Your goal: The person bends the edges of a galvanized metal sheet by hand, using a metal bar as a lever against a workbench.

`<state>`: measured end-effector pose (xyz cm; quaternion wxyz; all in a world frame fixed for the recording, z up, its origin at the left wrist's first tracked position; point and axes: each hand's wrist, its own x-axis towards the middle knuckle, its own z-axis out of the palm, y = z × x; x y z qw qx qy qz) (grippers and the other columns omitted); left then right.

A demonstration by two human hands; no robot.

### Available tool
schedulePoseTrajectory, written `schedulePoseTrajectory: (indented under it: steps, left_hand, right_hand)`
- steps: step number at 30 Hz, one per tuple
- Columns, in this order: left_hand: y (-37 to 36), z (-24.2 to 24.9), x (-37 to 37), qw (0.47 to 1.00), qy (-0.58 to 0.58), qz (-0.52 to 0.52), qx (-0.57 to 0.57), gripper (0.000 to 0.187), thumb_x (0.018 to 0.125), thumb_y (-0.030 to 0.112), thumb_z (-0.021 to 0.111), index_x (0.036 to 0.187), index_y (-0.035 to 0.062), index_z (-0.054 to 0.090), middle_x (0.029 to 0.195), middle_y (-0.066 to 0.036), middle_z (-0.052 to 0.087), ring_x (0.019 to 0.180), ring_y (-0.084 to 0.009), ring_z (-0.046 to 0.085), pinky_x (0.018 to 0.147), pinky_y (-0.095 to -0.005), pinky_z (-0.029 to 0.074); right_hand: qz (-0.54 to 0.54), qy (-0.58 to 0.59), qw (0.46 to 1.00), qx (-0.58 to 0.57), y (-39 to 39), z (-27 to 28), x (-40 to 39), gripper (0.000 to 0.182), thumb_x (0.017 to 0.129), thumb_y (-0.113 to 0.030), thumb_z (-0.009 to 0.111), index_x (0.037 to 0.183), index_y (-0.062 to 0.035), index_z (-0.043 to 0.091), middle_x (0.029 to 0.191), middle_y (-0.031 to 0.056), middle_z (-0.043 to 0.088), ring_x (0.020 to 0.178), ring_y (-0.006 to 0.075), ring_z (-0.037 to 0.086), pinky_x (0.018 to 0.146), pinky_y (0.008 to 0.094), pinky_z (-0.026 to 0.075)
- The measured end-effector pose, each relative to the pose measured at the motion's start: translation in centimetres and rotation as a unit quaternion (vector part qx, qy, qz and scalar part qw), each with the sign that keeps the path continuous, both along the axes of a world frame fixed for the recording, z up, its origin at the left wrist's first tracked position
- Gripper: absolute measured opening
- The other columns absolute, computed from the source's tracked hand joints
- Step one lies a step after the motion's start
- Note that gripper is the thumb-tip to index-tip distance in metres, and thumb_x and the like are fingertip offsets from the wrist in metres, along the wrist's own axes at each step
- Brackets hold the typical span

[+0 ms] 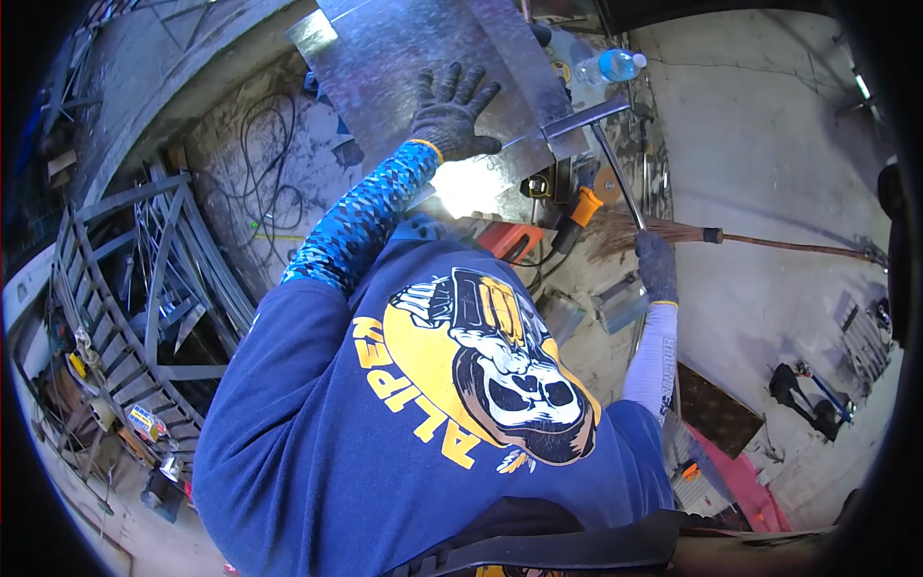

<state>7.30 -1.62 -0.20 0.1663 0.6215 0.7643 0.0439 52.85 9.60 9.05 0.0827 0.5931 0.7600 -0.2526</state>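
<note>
My left hand (452, 115), in a dark grey knit glove, lies flat with fingers spread on a shiny metal sheet (385, 58). My right hand (657, 266), gloved too, is wrapped round the lower end of a metal handle with a long crosswise bar (586, 115) at its top. That bar reaches over the right edge of the sheet. Bright light glares on the metal just below my left hand. A black and yellow tape measure (538, 186) is near the sheet's lower right corner.
An orange and black power tool (580, 213), a red-orange tool (510, 240) and a broom (625, 234) lie on the floor. A water bottle (611, 66) is at upper right. Metal frames (154, 288) stand at left, near a coiled cable (264, 159). Black tools (808, 394) lie at right.
</note>
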Motion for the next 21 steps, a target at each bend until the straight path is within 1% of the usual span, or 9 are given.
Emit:
schedulePoseTrajectory:
  steps: [3, 7, 10, 12, 13, 15, 16, 18, 21]
  left_hand:
    - [0.0, 0.2, 0.1, 1.000, 0.009, -0.005, -0.005, 0.106, 0.079, 0.080, 0.062, 0.164, 0.0329, 0.021, 0.173, -0.006, 0.011, 0.159, -0.0366, 0.004, 0.123, -0.0677, -0.005]
    - [-0.1, 0.3, 0.0, 1.000, 0.007, -0.005, -0.007, 0.106, 0.079, 0.080, 0.062, 0.164, 0.0329, 0.020, 0.173, -0.005, 0.011, 0.159, -0.0367, 0.005, 0.122, -0.0687, -0.006]
    - [-0.2, 0.4, 0.0, 1.000, 0.004, -0.003, -0.009, 0.106, 0.079, 0.080, 0.062, 0.164, 0.0328, 0.020, 0.173, -0.005, 0.011, 0.159, -0.0367, 0.005, 0.121, -0.0697, -0.006]
    - [0.1, 0.7, 0.7, 1.000, 0.006, -0.004, -0.004, 0.106, 0.079, 0.080, 0.062, 0.164, 0.0324, 0.021, 0.173, -0.005, 0.011, 0.159, -0.0365, 0.005, 0.121, -0.0703, -0.006]
    - [0.1, 0.8, 0.8, 1.000, 0.006, -0.006, -0.003, 0.106, 0.079, 0.080, 0.062, 0.164, 0.0324, 0.021, 0.173, -0.005, 0.011, 0.159, -0.0365, 0.005, 0.121, -0.0703, -0.006]
    - [0.2, 1.1, 0.8, 1.000, 0.004, 0.001, -0.023, 0.106, 0.079, 0.080, 0.062, 0.164, 0.0320, 0.021, 0.173, -0.005, 0.011, 0.159, -0.0365, 0.005, 0.121, -0.0706, -0.007]
    - [0.1, 1.1, 0.7, 1.000, 0.005, 0.001, -0.023, 0.106, 0.079, 0.080, 0.062, 0.164, 0.0320, 0.021, 0.173, -0.005, 0.011, 0.159, -0.0365, 0.005, 0.121, -0.0706, -0.007]
    - [0.1, 1.0, 0.7, 1.000, 0.007, -0.002, -0.016, 0.107, 0.079, 0.081, 0.062, 0.164, 0.0317, 0.021, 0.173, -0.005, 0.011, 0.159, -0.0366, 0.005, 0.120, -0.0712, -0.007]
    - [0.1, 0.9, 0.6, 1.000, 0.007, -0.004, -0.020, 0.107, 0.079, 0.081, 0.061, 0.164, 0.0317, 0.021, 0.173, -0.005, 0.010, 0.159, -0.0366, 0.005, 0.120, -0.0716, -0.007]
  right_hand:
    - [0.026, -0.002, 1.000, -0.003, 0.0, -0.3, 0.6, 0.049, 0.101, -0.047, 0.053, 0.095, -0.0009, 0.068, 0.093, 0.0266, 0.067, 0.091, 0.0475, 0.062, 0.079, 0.0532, 0.046]
    - [0.008, 0.003, 1.000, -0.010, -0.5, -0.3, 0.7, 0.048, 0.102, -0.046, 0.052, 0.091, -0.0008, 0.066, 0.089, 0.0254, 0.066, 0.088, 0.0470, 0.061, 0.077, 0.0533, 0.045]
    - [0.009, 0.013, 1.000, -0.010, -0.6, -0.5, 0.8, 0.048, 0.102, -0.045, 0.052, 0.090, -0.0007, 0.065, 0.085, 0.0237, 0.065, 0.083, 0.0435, 0.061, 0.074, 0.0512, 0.045]
    - [-0.036, 0.024, 0.998, -0.034, -0.5, -1.2, 2.2, 0.047, 0.101, -0.044, 0.054, 0.090, -0.0004, 0.065, 0.083, 0.0213, 0.064, 0.078, 0.0374, 0.060, 0.073, 0.0476, 0.045]
    - [-0.038, 0.024, 0.998, -0.033, -0.5, -1.4, 2.7, 0.047, 0.101, -0.044, 0.054, 0.090, -0.0004, 0.065, 0.083, 0.0213, 0.064, 0.078, 0.0374, 0.060, 0.073, 0.0476, 0.045]
    - [0.028, -0.002, 0.999, -0.018, -0.2, -1.9, 3.2, 0.044, 0.100, -0.043, 0.056, 0.093, -0.0002, 0.066, 0.081, 0.0192, 0.063, 0.075, 0.0324, 0.059, 0.072, 0.0445, 0.045]
    - [0.028, -0.001, 0.999, -0.019, -0.6, -1.0, 1.9, 0.044, 0.100, -0.043, 0.056, 0.093, -0.0002, 0.066, 0.081, 0.0192, 0.063, 0.075, 0.0324, 0.059, 0.072, 0.0445, 0.045]
    - [-0.106, 0.029, 0.991, -0.075, -1.8, 0.8, -0.2, 0.043, 0.100, -0.042, 0.057, 0.097, -0.0001, 0.068, 0.082, 0.0190, 0.064, 0.075, 0.0319, 0.058, 0.073, 0.0438, 0.046]
    - [-0.084, 0.042, 0.994, -0.046, -1.7, -0.8, 0.9, 0.045, 0.101, -0.043, 0.057, 0.100, 0.0001, 0.069, 0.087, 0.0213, 0.067, 0.081, 0.0360, 0.062, 0.078, 0.0452, 0.048]
